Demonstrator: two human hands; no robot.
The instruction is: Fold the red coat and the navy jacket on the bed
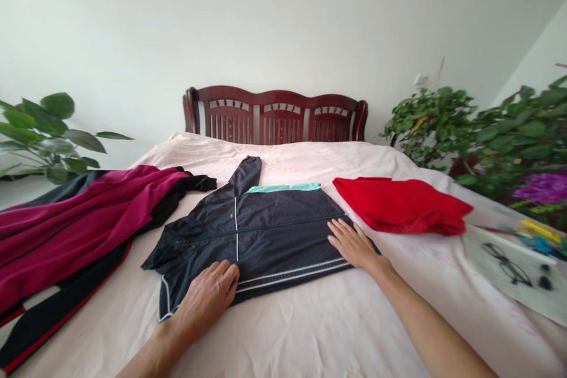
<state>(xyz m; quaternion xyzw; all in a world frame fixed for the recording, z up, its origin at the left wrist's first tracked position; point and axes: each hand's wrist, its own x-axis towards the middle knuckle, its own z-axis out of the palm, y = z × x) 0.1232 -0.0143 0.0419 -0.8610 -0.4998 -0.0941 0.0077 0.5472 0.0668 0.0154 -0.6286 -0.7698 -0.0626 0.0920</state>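
Observation:
A dark navy zip jacket (283,230) with white piping and a light turquoise strip along its far edge lies spread on the bed. One sleeve points away toward the headboard, and the near side shows two white stripes. On the near-left part of the jacket, my left hand (215,286) has its fingers curled together on the fabric; the fingertips are partly hidden. My right hand (352,243) rests flat on the jacket's right end, fingers stretched out. Just beyond that hand is a folded red garment (403,205).
A magenta and black garment (88,212) is spread at the left of the pink bedsheet (310,336). Glasses (507,264) and small colourful items lie at the right edge. Leafy plants (429,124) flank the bed; a dark wooden headboard (279,115) stands at the back.

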